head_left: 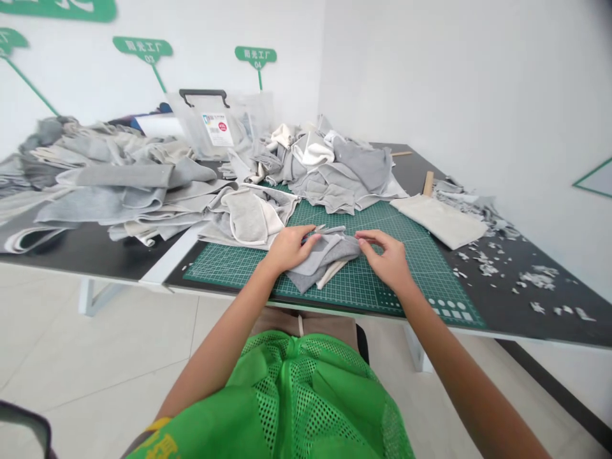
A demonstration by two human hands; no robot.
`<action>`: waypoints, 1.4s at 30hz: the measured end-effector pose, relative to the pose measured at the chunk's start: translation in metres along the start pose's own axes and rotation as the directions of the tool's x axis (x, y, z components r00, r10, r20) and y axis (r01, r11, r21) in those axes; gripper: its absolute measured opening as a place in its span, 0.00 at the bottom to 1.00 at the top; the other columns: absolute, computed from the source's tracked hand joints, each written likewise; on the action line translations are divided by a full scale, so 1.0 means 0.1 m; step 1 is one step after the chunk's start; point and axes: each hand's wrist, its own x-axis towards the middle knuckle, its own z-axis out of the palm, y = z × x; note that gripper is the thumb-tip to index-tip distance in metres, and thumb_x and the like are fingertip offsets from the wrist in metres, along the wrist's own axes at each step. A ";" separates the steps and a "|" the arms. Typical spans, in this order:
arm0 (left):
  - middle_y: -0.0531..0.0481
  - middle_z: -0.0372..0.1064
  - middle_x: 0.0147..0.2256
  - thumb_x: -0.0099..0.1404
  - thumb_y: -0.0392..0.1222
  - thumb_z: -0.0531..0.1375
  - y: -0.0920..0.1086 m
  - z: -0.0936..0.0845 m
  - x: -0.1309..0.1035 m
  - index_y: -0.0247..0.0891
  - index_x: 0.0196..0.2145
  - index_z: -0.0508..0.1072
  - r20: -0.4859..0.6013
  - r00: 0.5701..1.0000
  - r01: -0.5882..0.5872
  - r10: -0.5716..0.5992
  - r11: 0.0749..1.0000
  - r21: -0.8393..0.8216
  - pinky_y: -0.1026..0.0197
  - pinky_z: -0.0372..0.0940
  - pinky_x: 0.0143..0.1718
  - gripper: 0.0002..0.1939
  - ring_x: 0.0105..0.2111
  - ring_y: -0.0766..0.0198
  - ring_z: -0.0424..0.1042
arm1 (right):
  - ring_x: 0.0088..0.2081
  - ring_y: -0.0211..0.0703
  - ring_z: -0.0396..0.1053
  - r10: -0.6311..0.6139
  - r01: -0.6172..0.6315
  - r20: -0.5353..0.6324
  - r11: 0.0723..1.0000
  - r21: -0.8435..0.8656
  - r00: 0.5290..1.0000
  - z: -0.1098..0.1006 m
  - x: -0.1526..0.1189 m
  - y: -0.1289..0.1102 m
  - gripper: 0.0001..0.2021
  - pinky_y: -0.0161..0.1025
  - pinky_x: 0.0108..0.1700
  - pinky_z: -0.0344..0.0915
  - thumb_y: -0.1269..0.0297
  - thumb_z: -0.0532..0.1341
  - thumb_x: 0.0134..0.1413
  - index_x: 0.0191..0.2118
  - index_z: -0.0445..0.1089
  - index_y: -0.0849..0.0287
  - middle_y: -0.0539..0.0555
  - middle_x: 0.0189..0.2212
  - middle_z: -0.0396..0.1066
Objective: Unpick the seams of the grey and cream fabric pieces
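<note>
A small bundle of grey cloth pieces [322, 258], with a cream edge showing below, lies on the green cutting mat [401, 287] in front of me. My left hand [291, 247] is closed on the bundle's upper left side, its thumb lying across the cloth. At the right end, my right hand [386, 256] has thumb and fingertips drawn together at the edge of the grey cloth. Folds hide part of the left fingertips. Just left of the bundle, a grey and cream cloth piece [248, 217] overlaps the mat.
Heaped grey cloths [119, 178] cover the table's left side, with another pile [339, 166] behind the mat. A clear plastic box [194, 121] stands at the back. On the right lie a folded cream cloth [442, 220], a wooden stick [428, 183] and scattered scraps [488, 264].
</note>
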 end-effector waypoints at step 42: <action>0.43 0.77 0.40 0.69 0.46 0.53 -0.03 -0.01 -0.04 0.36 0.45 0.76 -0.032 0.997 -0.066 0.067 0.997 0.031 0.57 0.66 0.43 0.16 0.40 0.54 0.75 | 0.44 0.46 0.71 0.095 -0.097 0.072 0.995 0.033 0.993 0.08 0.01 0.15 0.15 0.42 0.46 0.67 0.58 0.54 0.61 0.42 0.75 0.57 0.56 0.42 0.75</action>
